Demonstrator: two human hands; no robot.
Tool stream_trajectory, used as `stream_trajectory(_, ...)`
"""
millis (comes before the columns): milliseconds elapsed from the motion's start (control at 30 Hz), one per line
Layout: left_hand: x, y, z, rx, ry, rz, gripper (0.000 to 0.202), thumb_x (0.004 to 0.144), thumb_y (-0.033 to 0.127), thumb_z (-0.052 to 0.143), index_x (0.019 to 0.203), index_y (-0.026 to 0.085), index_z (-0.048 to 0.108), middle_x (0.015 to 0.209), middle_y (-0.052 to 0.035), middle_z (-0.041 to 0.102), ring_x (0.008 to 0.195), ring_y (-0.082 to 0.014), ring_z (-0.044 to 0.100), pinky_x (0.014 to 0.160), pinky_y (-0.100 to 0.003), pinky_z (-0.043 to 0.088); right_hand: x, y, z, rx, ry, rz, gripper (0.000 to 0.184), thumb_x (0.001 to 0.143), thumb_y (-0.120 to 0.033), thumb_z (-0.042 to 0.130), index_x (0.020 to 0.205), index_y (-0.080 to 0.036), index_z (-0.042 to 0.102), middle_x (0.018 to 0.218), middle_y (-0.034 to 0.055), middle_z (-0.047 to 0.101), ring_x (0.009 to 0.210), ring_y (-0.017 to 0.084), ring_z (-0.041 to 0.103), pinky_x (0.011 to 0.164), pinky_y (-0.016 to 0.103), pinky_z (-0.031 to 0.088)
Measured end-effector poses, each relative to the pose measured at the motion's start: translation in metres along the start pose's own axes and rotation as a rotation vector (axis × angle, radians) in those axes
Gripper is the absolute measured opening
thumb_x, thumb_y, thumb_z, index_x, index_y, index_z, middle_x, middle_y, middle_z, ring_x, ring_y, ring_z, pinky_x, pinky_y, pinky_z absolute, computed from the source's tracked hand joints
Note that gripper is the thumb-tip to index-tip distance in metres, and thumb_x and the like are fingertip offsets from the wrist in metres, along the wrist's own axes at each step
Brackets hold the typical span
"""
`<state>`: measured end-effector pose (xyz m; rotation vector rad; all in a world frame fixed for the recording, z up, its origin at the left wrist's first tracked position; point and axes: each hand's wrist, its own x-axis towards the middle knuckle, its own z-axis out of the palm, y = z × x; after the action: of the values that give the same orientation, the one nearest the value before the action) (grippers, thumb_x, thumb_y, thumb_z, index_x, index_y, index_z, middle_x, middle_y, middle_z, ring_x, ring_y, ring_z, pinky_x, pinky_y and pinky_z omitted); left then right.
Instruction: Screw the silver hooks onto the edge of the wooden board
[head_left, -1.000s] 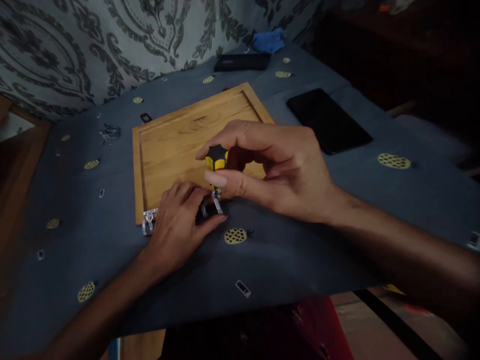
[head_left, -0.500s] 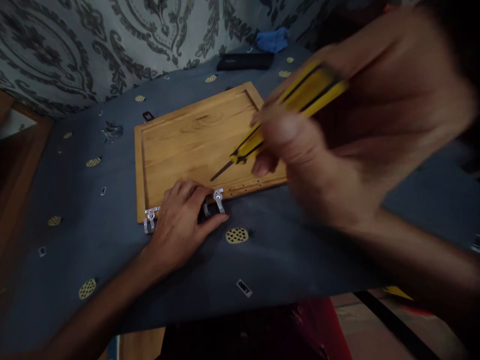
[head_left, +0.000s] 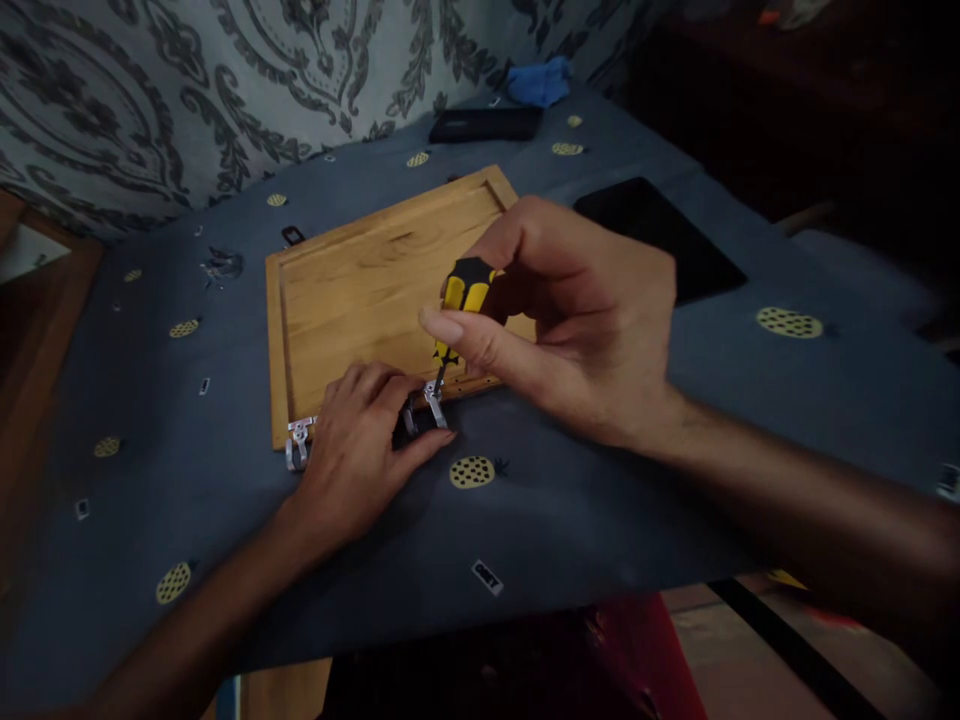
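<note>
A wooden panel (head_left: 360,290) with a raised border lies on the cloth-covered table. Silver hook-shaped metal fittings sit along its front edge, one (head_left: 300,440) at the left corner and another (head_left: 433,400) farther right. My left hand (head_left: 356,445) is curled over that edge between them, forefinger and thumb gripping around the right fitting; the palm hides what lies beneath. My right hand (head_left: 577,310) pinches a yellow-and-black screwdriver (head_left: 466,288) by its handle. Tilted steeply, its shaft points down, with the tip at the right fitting. Small holes show in the panel's edge beside it.
Several small metal pieces (head_left: 221,265) lie left of the panel. Behind it are a small dark loop (head_left: 292,235), a black case (head_left: 486,125) and a blue cloth (head_left: 538,82). A flat black tablet-like object (head_left: 667,240) lies to the right. A patterned curtain (head_left: 300,60) hangs behind the table.
My right hand has moved left and down with the screwdriver, turning it steeper, so its tip has come to the right fitting. The left hand stays in place.
</note>
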<state>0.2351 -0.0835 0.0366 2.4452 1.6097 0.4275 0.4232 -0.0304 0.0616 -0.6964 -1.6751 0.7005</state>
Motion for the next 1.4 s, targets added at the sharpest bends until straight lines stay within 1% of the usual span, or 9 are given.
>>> stream_trajectory(200,0.000,0.001,-0.001,-0.019,-0.021,-0.011,0.034,0.086,0.043,0.072,0.110,0.020,0.065,0.110,-0.0076,0.065,0.105,-0.0287,0.058,0.095,-0.047,0.046,-0.003,0.000,0.003,-0.060,-0.028,0.016,0.027,0.084,-0.038,0.074,0.075,-0.022,0.053,0.073,-0.0037,0.055,0.062,0.011,0.054,0.054,0.024,0.047)
stream_trajectory(367,0.001,0.000,-0.001,-0.035,-0.022,-0.005,0.035,0.087,0.042,0.070,0.113,0.019,0.064,0.115,-0.0083,0.064,0.109,-0.0296,0.057,0.096,-0.048,0.045,-0.001,-0.001,0.002,0.005,-0.103,0.004,0.029,0.085,-0.041,0.074,0.076,-0.020,0.056,0.076,-0.0025,0.058,0.063,0.010,0.055,0.055,0.024,0.048)
stream_trajectory(600,0.000,0.000,0.000,-0.020,-0.015,-0.006,0.032,0.088,0.044,0.069,0.109,0.020,0.064,0.106,-0.0067,0.065,0.103,-0.0281,0.058,0.094,-0.047,0.046,0.005,-0.005,-0.008,0.053,-0.258,-0.005,0.016,0.089,-0.026,0.071,0.101,-0.017,0.066,0.092,-0.0006,0.068,0.070,0.008,0.062,0.057,0.019,0.051)
stream_trajectory(700,0.000,-0.001,0.000,-0.022,-0.007,0.003,0.032,0.088,0.043,0.070,0.108,0.019,0.064,0.107,-0.0067,0.065,0.103,-0.0279,0.058,0.093,-0.047,0.046,0.006,-0.006,-0.009,0.115,-0.280,0.029,0.010,0.089,-0.026,0.071,0.091,-0.017,0.066,0.086,-0.0013,0.067,0.066,0.008,0.063,0.052,0.018,0.050)
stream_trajectory(833,-0.001,-0.002,0.001,-0.006,0.027,0.028,0.033,0.088,0.042,0.069,0.113,0.020,0.064,0.108,-0.0062,0.065,0.101,-0.0270,0.059,0.089,-0.044,0.048,0.004,-0.005,-0.004,0.106,-0.212,0.025,0.022,0.087,-0.035,0.073,0.081,-0.018,0.060,0.078,-0.0045,0.062,0.055,0.005,0.055,0.049,0.018,0.048)
stream_trajectory(1067,-0.002,-0.003,0.003,0.009,0.053,0.048,0.036,0.087,0.045,0.070,0.110,0.018,0.065,0.100,-0.0056,0.065,0.095,-0.0266,0.060,0.082,-0.042,0.049,-0.002,-0.003,0.003,0.061,-0.108,-0.079,0.031,0.083,-0.039,0.076,0.073,-0.021,0.053,0.073,-0.0050,0.056,0.062,0.009,0.054,0.054,0.022,0.048)
stream_trajectory(1167,0.000,-0.002,0.001,0.003,0.031,0.035,0.036,0.086,0.044,0.072,0.110,0.017,0.065,0.103,-0.0071,0.065,0.098,-0.0278,0.059,0.085,-0.044,0.048,-0.002,-0.012,0.000,0.079,0.022,-0.079,0.028,0.082,-0.034,0.078,0.077,-0.023,0.053,0.078,-0.0037,0.060,0.061,0.010,0.057,0.053,0.025,0.047)
stream_trajectory(1267,0.001,-0.001,0.000,-0.019,0.002,0.013,0.036,0.085,0.043,0.073,0.108,0.017,0.066,0.103,-0.0064,0.065,0.099,-0.0277,0.058,0.087,-0.045,0.048,0.000,-0.020,-0.003,-0.039,0.193,-0.003,0.025,0.083,-0.033,0.077,0.083,-0.026,0.053,0.088,-0.0027,0.063,0.060,0.010,0.057,0.053,0.027,0.046)
stream_trajectory(1400,0.000,0.000,0.000,0.002,-0.005,0.015,0.038,0.086,0.044,0.072,0.110,0.016,0.064,0.103,-0.0072,0.064,0.099,-0.0283,0.057,0.086,-0.046,0.047,0.002,-0.017,-0.002,-0.022,0.139,-0.073,0.028,0.084,-0.034,0.076,0.076,-0.025,0.050,0.077,-0.0036,0.061,0.053,0.010,0.053,0.047,0.028,0.041)
